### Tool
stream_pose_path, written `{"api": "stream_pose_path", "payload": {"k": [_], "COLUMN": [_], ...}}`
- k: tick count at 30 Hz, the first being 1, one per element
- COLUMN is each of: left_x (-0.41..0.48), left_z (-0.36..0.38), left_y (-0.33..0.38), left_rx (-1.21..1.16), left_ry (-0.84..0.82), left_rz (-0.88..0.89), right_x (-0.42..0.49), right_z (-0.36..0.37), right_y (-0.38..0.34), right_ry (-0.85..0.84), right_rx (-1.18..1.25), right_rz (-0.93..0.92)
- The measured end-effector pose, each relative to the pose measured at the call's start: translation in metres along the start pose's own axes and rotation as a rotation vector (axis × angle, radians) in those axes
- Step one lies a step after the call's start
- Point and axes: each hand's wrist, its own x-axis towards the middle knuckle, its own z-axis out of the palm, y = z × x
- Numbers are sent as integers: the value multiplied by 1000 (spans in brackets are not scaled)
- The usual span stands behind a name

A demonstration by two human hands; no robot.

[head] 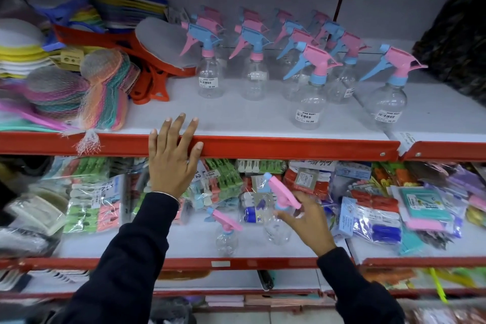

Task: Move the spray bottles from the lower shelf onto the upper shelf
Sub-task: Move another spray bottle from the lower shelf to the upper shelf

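Two clear spray bottles with pink heads stand on the lower shelf [184, 250]. My right hand [307, 221] closes around the neck of the right one [278, 229], just under its pink trigger head. The other bottle [226, 237] stands free to its left. My left hand [172, 158] rests flat with spread fingers on the red front lip of the upper shelf [289, 148]. Several clear spray bottles [309, 102] with pink and blue heads stand in rows on the upper shelf, from its middle to the right.
Netted scrubbers and fly swatters [79, 92] crowd the upper shelf's left part. Bags of clothes pegs [223, 181] and packets [373, 208] fill the back and right of the lower shelf. A dark patterned item [457, 42] sits at the upper right.
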Motion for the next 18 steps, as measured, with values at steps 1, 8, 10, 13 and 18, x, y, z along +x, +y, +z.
{"api": "stream_pose_path", "payload": {"k": [1,8,10,13,18], "left_x": [0,0,0,0,0], "left_z": [0,0,0,-1,-3], "left_y": [0,-2,-2,-2,-1], "left_rx": [-1,22,23,28,30], "left_ry": [0,-26,-29,-43,-38], "left_rz": [1,0,-1,-1,-2], "right_x": [0,23,41,76,128], "right_z": [-9,-65,-74,-74,-45], "right_y": [-14,-132,-158,-185,-193], "right_ry": [36,315,382,453,484], "right_rx": [22,261,312,304,277], "right_rz": [-29,-284,-335,-389,-353]}}
